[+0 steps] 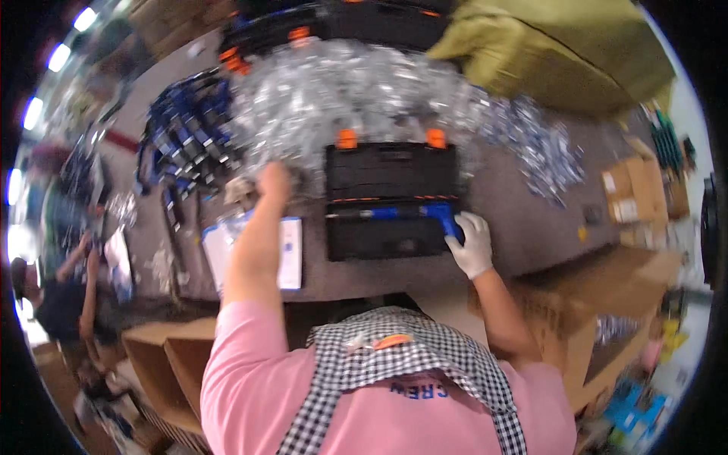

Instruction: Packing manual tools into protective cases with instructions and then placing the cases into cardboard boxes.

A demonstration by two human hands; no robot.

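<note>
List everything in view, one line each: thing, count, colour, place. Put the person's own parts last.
Tool case: one, black with orange latches, open at table centre.
Blue-handled tool: one, lying across the case.
Clear plastic packets: a heap, silvery, behind the case.
Blue-and-black packs: a pile, far left of the table.
White sheet: one, left of the case.
Cardboard boxes: several, brown, lower left and right.
Another person: one, at the left edge.
Left hand: bare, reaching toward the packets; grip unclear.
Right hand: white glove, on the tool's blue end.
</note>
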